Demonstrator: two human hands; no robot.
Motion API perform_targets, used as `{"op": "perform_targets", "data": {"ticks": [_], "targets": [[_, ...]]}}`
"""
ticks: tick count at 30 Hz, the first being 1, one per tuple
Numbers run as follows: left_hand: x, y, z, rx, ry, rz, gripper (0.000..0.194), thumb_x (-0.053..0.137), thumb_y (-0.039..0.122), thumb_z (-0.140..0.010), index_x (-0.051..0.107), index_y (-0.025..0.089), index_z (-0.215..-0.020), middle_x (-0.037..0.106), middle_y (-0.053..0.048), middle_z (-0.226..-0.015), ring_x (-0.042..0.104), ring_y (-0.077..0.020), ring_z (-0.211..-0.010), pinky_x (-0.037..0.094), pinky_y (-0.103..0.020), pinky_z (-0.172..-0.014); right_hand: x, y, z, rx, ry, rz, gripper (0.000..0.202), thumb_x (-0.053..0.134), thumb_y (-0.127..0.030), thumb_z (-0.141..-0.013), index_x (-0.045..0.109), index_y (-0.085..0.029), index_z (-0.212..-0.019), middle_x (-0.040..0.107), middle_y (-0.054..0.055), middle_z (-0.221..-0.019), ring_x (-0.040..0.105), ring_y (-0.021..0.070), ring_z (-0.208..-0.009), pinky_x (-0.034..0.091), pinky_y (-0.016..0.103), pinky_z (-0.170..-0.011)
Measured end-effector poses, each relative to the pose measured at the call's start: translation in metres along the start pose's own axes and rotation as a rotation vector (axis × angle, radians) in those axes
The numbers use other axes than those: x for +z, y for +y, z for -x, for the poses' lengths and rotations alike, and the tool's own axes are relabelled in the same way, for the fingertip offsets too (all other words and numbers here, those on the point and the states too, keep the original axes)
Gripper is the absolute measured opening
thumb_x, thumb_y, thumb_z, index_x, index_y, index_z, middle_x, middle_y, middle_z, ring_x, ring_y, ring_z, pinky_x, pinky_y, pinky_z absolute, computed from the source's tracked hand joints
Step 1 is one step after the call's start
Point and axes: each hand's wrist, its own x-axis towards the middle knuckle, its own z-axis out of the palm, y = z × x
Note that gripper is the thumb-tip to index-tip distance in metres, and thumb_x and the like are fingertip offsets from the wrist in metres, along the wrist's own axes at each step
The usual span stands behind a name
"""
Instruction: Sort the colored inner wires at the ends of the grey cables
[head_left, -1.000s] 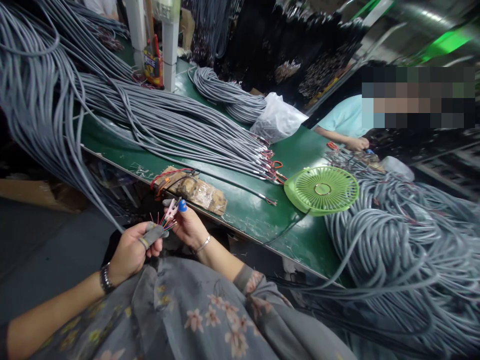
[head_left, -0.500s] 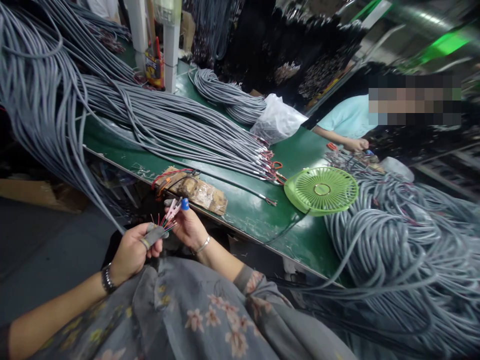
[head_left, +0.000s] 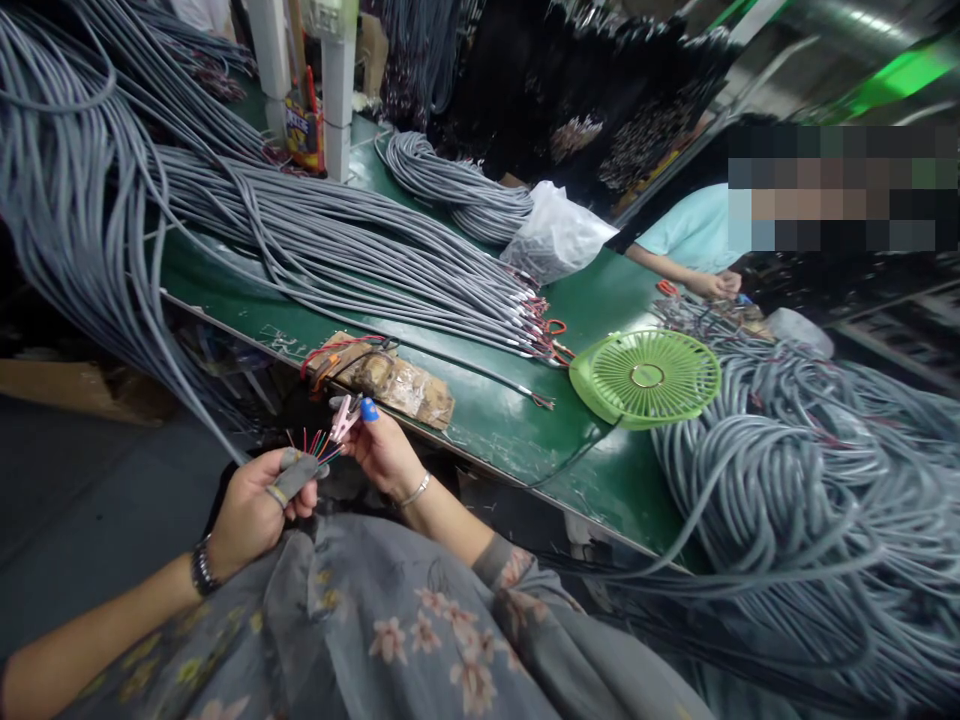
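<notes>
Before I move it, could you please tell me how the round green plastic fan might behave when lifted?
The green fan looks light for its size, being thin, slotted plastic. That openwork may flex or crack if squeezed. The thin dark cord at its near edge could drag or snag.

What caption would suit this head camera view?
Left hand holding thin coloured wires, right hand holding a small pink tool, beside a green workbench laden with grey cables.
</notes>
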Motion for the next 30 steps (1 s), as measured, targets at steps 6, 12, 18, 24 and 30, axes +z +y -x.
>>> {"op": "perform_targets", "data": {"ticks": [6,12,18,24,30], "targets": [[0.002,-0.002,-0.005,-0.01,0.013,0.036,0.029,0.078,0.042,-0.066,0.065,0.018,-0.054,0.063,0.0,-0.047,0.052,-0.0106,-0.041,0.04,-0.021,-0.041,-0.009,0.006,0.001,-0.312,0.133,0.394,0.052,0.064,-0.071,-0.082,0.065,-0.022,-0.064,0.057,0.001,-0.061,0.052,0.0169,-0.064,0.045,0.032,-0.068],[0.002,-0.003,-0.007,-0.037,0.002,0.02,0.03,0.077,0.042,-0.067,0.065,0.018,-0.054,0.063,0.0,-0.047,0.052,-0.0105,-0.041,0.04,-0.021,-0.042,-0.003,0.008,-0.005,-0.05,-0.037,0.053,0.057,0.069,-0.076,-0.073,0.071,-0.02,-0.083,0.061,0.001,-0.066,0.055,0.0159,-0.065,0.047,0.03,-0.066],[0.004,0.002,-0.007,-0.056,0.002,0.004,0.03,0.077,0.043,-0.065,0.064,0.018,-0.052,0.062,0.0,-0.046,0.051,-0.01,-0.041,0.037,-0.02,-0.041,0.005,0.006,-0.009,0.025,0.027,-0.118,0.043,0.075,-0.061,-0.08,0.072,-0.018,-0.086,0.065,0.002,-0.069,0.059,0.0149,-0.067,0.049,0.029,-0.068],[-0.001,-0.001,-0.005,-0.028,-0.024,-0.031,0.032,0.076,0.043,-0.067,0.064,0.019,-0.051,0.061,0.0,-0.045,0.051,-0.0106,-0.04,0.037,-0.021,-0.041,-0.005,0.006,0.001,0.117,-0.118,-0.025,0.056,0.065,-0.074,-0.08,0.068,-0.018,-0.089,0.066,0.004,-0.077,0.061,0.0158,-0.072,0.051,0.026,-0.061],[-0.007,-0.005,-0.003,0.036,-0.067,-0.117,0.027,0.072,0.04,-0.072,0.066,0.021,-0.054,0.064,-0.001,-0.048,0.054,-0.0122,-0.043,0.041,-0.022,-0.043,-0.007,0.009,0.025,0.091,-0.157,0.133,0.056,0.089,-0.063,-0.055,0.065,-0.018,-0.079,0.058,-0.005,-0.063,0.049,0.0091,-0.055,0.049,0.025,-0.057]]}}
